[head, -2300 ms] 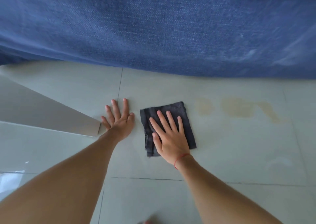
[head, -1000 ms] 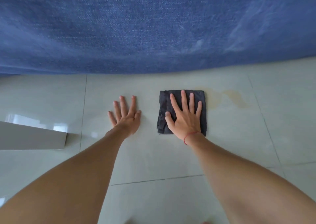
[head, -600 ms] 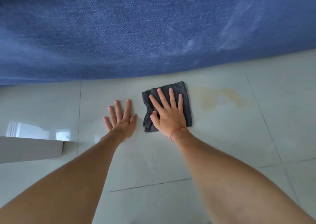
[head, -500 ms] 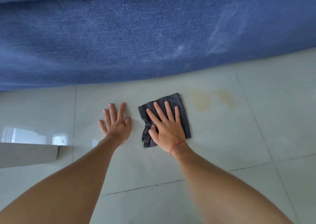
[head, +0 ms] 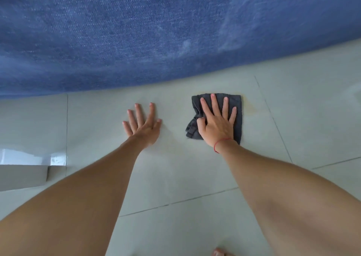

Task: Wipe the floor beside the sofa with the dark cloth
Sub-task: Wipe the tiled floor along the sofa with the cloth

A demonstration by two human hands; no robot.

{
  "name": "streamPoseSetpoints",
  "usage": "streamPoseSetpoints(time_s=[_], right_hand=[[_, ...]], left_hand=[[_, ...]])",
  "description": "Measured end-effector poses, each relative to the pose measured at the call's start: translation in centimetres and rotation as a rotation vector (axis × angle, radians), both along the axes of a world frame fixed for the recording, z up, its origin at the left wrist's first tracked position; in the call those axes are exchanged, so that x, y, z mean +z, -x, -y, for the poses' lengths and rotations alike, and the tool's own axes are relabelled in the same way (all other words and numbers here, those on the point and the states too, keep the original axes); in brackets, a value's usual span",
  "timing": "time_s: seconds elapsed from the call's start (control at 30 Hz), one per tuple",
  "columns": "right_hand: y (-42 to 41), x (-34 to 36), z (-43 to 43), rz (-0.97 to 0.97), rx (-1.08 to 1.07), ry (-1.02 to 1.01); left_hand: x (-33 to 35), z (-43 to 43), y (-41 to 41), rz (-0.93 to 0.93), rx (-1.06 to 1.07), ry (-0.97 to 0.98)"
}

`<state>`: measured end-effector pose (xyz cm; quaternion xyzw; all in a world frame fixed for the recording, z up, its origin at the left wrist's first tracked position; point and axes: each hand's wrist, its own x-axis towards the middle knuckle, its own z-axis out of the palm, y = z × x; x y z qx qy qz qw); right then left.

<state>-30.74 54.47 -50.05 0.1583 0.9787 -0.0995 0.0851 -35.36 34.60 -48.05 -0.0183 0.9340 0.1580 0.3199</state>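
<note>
Pale tiled floor (head: pixel 195 168) by sofa (head: pixel 136 31): right hand (head: pixel 215 124) fingers splayed on dark cloth (head: pixel 237 117), left hand (head: pixel 143 124) flat, bare

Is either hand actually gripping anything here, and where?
Nothing is gripped. The right hand lies flat, fingers spread, pressing the folded dark grey cloth to the pale tiled floor. The left hand rests on bare tile.

You've got the dark cloth (head: pixel 237 117) lying flat on the pale tiled floor (head: pixel 175 168), right of centre frame, left edge bunched, just below the blue sofa (head: pixel 136 31).
</note>
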Motion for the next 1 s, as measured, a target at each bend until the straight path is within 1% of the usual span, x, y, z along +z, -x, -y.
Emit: streamPoseSetpoints(time_s=[0.07, 0.17, 0.27, 0.37, 0.43, 0.53, 0.57, 0.63, 0.7, 0.73, 0.83, 0.9, 1.0], right_hand=[[1.9, -0.3, 1.2, 0.014, -0.027, 0.015], [3.2, -0.4, 3.8, -0.007, 0.021, 0.026], [2.8, -0.5, 5.8, -0.051, 0.113, 0.026], [1.1, -0.6, 6.1, -0.083, 0.183, 0.028], [-0.3, -0.6, 5.7, -0.100, 0.206, 0.035], [-2.5, -0.7, 4.6, -0.120, 0.220, 0.045], [-3.3, -0.8, 4.0, -0.123, 0.231, 0.041], [-4.9, -0.8, 2.3, -0.127, 0.225, 0.024], [-6.7, -0.8, 0.0, -0.131, 0.144, -0.001], [-7.4, -0.7, -1.2, -0.119, 0.094, -0.013], [-7.7, -0.2, -3.7, -0.059, -0.030, -0.023], [-6.3, 0.0, -4.1, -0.022, -0.101, -0.013], [-3.1, -0.3, -3.7, 0.015, -0.168, -0.009]], left_hand=[[0.0, -0.1, 0.1, 0.017, 0.000, 0.005], [0.0, -0.1, 0.0, 0.028, 0.006, 0.011], [0.0, -0.2, 0.1, 0.023, 0.014, 0.006], [-0.4, 0.0, 0.0, -0.004, 0.027, 0.006], [-0.7, -0.3, -0.3, -0.090, 0.063, 0.004], [-0.4, -2.5, -0.7, -0.316, 0.145, -0.047], [-0.2, -3.4, -0.6, -0.350, 0.123, -0.060], [0.0, -4.7, -0.6, -0.309, -0.009, -0.063], [-0.3, -5.2, -0.7, -0.189, -0.085, -0.041], [-0.5, -5.1, -0.9, -0.139, -0.098, -0.022], [-0.8, -5.0, -0.9, -0.094, -0.124, 0.024], [-0.6, -5.2, -0.8, -0.045, -0.113, 0.019], [-0.6, -5.4, -0.8, -0.023, -0.127, 0.031]])
